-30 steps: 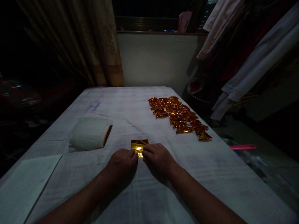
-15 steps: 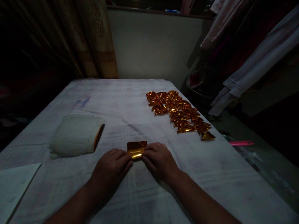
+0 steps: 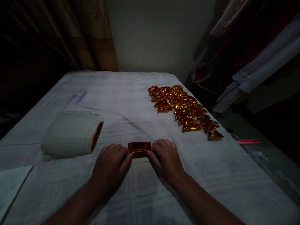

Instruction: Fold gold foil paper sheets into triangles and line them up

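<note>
Two bare hands press one folded gold foil sheet [image 3: 139,146] flat against the white cloth-covered table [image 3: 145,103], seen from the head camera. Left hand [image 3: 110,165] rests palm down with its fingertips on the strip's left end; right hand [image 3: 165,157] does likewise on the right end; neither closes around the foil, the fingers lying nearly flat and pinning it rather than gripping. The strip lies between the two sets of fingertips, long side across the view, and appears folded in half. Judged risks: uneven pressure from either hand could let the slick foil slide on the cloth and set the crease askew; a wrinkle in the cloth below could print into the fold; a dragged fingertip could tear or dent the thin metal. Dim light makes the edges hard to align. Beyond and to the right of the grip, well apart, lies a row of finished gold folded pieces [image 3: 185,111], near the table's right edge, where a wide sweep could push them off. Left of the grip, a rolled cloth bundle [image 3: 70,134] stands apart; a paper sheet [image 3: 11,187] lies nearer the left corner. Bare cloth directly ahead and toward the body gives free room.
</note>
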Demonstrator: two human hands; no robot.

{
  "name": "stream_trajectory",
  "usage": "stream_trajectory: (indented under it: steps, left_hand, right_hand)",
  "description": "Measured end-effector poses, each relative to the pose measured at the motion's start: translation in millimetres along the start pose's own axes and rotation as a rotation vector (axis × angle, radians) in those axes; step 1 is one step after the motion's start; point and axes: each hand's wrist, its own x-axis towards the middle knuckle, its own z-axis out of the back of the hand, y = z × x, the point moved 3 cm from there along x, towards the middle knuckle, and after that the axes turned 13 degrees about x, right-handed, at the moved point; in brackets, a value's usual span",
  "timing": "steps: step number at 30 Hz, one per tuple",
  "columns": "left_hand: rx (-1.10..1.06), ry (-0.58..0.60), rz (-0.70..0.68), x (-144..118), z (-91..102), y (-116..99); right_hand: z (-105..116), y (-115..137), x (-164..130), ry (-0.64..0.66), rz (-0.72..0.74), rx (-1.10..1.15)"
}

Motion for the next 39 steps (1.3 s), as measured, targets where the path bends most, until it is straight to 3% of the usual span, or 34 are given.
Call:
stream_trajectory:
  steps: [14,20,22,25,28,34,39]
  left_hand:
    - [0.15,0.035,0.024,5,0.0,-5]
    - [0.158,-0.061,0.01,2,1.7,-4]
    - [0.139,-0.123,-0.029,-2,5.3,-9]
    - [0.07,-0.229,-0.194,-11,9.1,-24]
    - [-0.013,-0.251,-0.344,-19,5.7,-38]
    - [0.009,-0.157,-0.341,-27,-8.1,-39]
    - [0.033,-0.145,-0.351,-28,-9.2,-37]
  right_hand:
    - [-5,3,2,-0.009,-0.044,-0.149]
    - [-6,4,3,-0.011,-0.05,-0.169]
    - [-6,4,3,-0.007,-0.058,-0.173]
    - [-6,5,3,-0.001,-0.063,-0.172]
    - [-6,5,3,-0.008,-0.057,-0.168]
    - [-5,5,2,-0.032,-0.038,-0.145]
    - [-6,5,2,-0.042,-0.031,-0.146]
